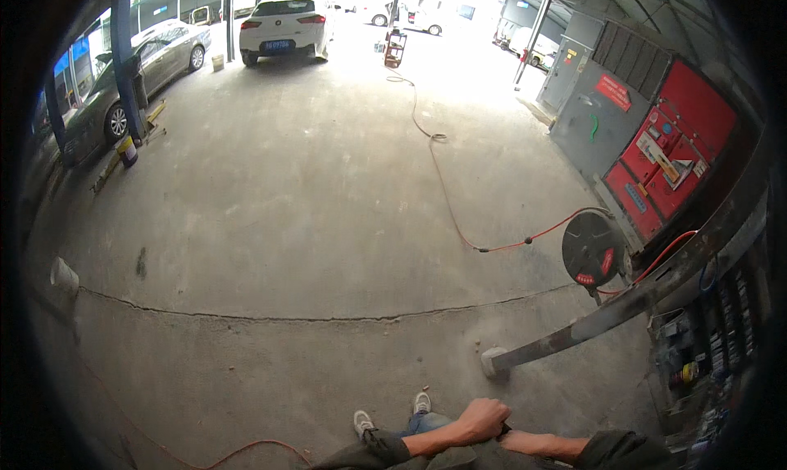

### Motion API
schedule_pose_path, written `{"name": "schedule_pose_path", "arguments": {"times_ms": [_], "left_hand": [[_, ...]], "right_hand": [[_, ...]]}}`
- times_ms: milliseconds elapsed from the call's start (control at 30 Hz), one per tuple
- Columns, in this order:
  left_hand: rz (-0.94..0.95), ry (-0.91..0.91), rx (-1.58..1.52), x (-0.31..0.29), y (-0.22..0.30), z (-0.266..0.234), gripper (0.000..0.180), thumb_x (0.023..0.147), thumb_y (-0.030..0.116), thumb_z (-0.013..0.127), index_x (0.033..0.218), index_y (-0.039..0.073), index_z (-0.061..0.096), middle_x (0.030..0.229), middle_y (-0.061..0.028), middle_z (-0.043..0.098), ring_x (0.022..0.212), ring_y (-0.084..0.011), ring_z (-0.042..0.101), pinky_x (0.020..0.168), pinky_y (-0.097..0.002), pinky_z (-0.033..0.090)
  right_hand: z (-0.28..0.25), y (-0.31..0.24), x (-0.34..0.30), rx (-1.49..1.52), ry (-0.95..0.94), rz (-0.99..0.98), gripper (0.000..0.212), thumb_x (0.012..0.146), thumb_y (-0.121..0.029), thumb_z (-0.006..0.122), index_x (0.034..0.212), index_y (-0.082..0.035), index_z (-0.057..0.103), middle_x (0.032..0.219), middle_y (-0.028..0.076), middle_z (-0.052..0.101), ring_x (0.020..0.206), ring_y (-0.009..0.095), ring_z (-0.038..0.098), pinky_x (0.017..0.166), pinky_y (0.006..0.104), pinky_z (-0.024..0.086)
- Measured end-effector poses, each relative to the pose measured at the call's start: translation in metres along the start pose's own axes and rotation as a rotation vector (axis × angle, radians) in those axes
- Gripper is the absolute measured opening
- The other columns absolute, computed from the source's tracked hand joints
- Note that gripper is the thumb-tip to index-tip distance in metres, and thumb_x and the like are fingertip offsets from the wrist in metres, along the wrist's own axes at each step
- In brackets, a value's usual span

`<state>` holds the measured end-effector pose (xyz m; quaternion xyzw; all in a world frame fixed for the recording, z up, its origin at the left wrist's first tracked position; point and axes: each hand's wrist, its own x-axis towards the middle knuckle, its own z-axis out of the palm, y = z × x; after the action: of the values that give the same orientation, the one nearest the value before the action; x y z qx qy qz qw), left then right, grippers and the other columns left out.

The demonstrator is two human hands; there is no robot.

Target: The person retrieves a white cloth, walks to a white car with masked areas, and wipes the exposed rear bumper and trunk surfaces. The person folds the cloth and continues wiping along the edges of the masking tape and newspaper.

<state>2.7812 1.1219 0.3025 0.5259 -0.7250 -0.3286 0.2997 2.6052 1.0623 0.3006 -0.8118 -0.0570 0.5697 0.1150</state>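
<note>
The person's two hands meet low in front of the body, and a small dark thing (504,427) shows in the narrow gap between them. It lies just to the right of the left hand (484,419) and at the near end of the right hand (518,442), so neither hand is clearly closer to it. Its long axis cannot be read, since only a short dark sliver shows and the rest is hidden. The left hand looks curled into a loose fist with its back upward, while the right hand comes in from the other side, a little lower, its fingers mostly out of sight. Whether either hand is clamped on the dark thing, or merely rests against it, cannot be told. The thing itself looks black or nearly so, without visible detail; it could be a strap or a small held piece. Dark sleeves (623,449) sit pushed back on both forearms. Beyond the hands, light shoes (363,422) stand on the grey concrete floor (287,224), and a slanting post (574,332) rises to the right, with a round hose reel (592,249) behind it.
</note>
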Motion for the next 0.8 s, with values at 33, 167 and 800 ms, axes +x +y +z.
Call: {"name": "schedule_pose_path", "arguments": {"times_ms": [33,167,800], "left_hand": [[-0.003,0.014,0.007,-0.001,-0.001,0.002,0.012,0.074,0.012,0.067,0.080,0.003,0.073,0.079,-0.0219,0.071,0.077,-0.0434,0.071,0.067,-0.0531,0.057],[-0.030,-0.026,0.012,0.003,0.001,0.004,0.013,0.075,0.012,0.067,0.082,0.004,0.074,0.080,-0.0207,0.072,0.078,-0.0423,0.072,0.069,-0.0514,0.058],[0.044,-0.032,0.095,0.001,0.013,-0.004,0.011,0.081,0.019,0.064,0.083,0.009,0.068,0.085,-0.0115,0.071,0.079,-0.0360,0.072,0.067,-0.0484,0.057]], "right_hand": [[-0.007,-0.001,-0.003,0.044,-0.005,0.026,0.037,0.103,-0.022,0.047,0.127,-0.001,0.065,0.132,0.014,0.065,0.118,0.025,0.059,0.102,0.0399,0.044],[0.018,0.000,-0.011,1.070,0.019,0.105,0.039,0.101,-0.021,0.047,0.135,-0.005,0.059,0.139,0.014,0.060,0.125,0.024,0.056,0.107,0.0392,0.041],[0.038,-0.057,0.045,0.888,0.573,0.443,0.040,0.104,-0.021,0.041,0.142,-0.012,0.048,0.146,0.015,0.053,0.133,0.028,0.051,0.110,0.0384,0.041]]}}
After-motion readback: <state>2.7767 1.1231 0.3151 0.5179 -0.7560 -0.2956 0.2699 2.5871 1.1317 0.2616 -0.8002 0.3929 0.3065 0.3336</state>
